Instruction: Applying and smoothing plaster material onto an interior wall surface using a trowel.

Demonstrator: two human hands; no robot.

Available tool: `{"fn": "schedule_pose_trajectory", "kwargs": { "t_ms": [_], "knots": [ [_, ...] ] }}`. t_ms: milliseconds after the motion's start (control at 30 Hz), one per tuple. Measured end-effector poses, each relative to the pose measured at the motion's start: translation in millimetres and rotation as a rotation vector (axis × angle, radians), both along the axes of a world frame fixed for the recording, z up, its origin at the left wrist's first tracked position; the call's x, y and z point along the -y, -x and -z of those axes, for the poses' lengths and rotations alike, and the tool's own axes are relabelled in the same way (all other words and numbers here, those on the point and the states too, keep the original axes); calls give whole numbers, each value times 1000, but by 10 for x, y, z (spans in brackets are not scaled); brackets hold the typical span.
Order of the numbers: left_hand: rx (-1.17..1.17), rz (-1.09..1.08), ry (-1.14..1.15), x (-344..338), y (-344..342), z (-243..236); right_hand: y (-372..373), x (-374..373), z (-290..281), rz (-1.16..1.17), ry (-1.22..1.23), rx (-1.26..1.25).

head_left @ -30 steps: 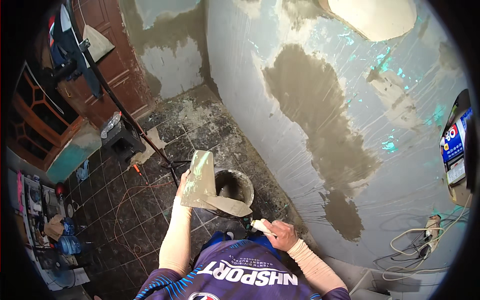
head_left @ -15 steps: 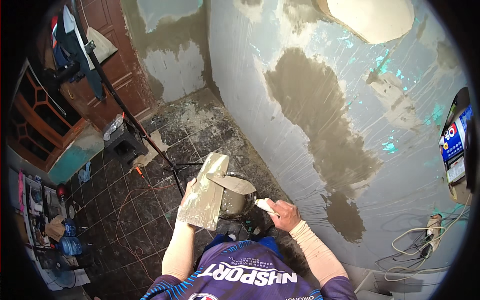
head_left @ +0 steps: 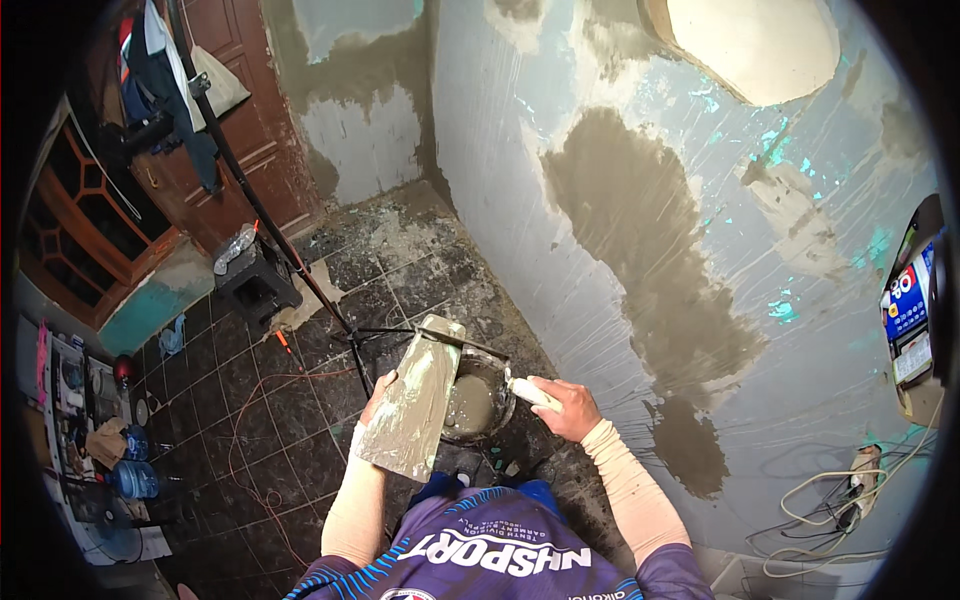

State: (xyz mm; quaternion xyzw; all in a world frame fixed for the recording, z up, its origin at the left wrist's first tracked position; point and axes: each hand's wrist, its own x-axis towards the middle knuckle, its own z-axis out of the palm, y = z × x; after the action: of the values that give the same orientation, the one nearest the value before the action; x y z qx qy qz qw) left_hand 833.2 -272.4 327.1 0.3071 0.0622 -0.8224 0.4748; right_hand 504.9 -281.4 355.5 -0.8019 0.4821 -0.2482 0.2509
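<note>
My left hand (head_left: 377, 400) is closed on the left edge of a rectangular plastering board (head_left: 412, 405) smeared with wet grey mortar; most of its fingers are hidden beneath. My right hand (head_left: 571, 408) grips the white handle of a trowel (head_left: 533, 394). The thin blade is turned nearly edge-on, reaching left over the bucket to the far end of the board. Under the blade, right beside the board, stands a round bucket (head_left: 512, 405) with grey mortar (head_left: 470, 402) inside, partly covered by the board.
A slim black stand (head_left: 290, 255) rises just past the board, its legs near the bucket. A hollow block (head_left: 255, 285) sits on the dark tiled floor (head_left: 205, 440). Along the right runs a wall (head_left: 520, 230) with damp mortar patches. Cables (head_left: 850, 505) hang at lower right.
The trowel blade has turned from showing its flat face to nearly edge-on at the board's far end. The board has come slightly nearer me, and the whole view has shifted a little.
</note>
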Motion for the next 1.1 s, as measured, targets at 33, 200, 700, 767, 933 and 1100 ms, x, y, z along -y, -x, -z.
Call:
{"fn": "schedule_pose_trajectory", "kwargs": {
  "t_ms": [33, 200, 700, 767, 933, 1100],
  "knots": [
    [16, -7, -3, -6, -5, -7, 1, 21, 3, -1, -1, 0],
    [34, 3, -36, -21, -15, 69, -11, 96, -66, -51, 33, -13],
    [-40, 63, 14, 38, -6, 196, 6, -29, -146, 7, -42, 74],
    [-51, 66, -7, 39, 5, 186, 7, -91, -144, 18, -53, 86],
    [-20, 61, 31, 41, 10, 265, 27, -248, -152, 31, 4, 90],
    [68, 31, 75, 56, -48, 400, 53, -440, -60, 42, -2, 32]
  ]
}}
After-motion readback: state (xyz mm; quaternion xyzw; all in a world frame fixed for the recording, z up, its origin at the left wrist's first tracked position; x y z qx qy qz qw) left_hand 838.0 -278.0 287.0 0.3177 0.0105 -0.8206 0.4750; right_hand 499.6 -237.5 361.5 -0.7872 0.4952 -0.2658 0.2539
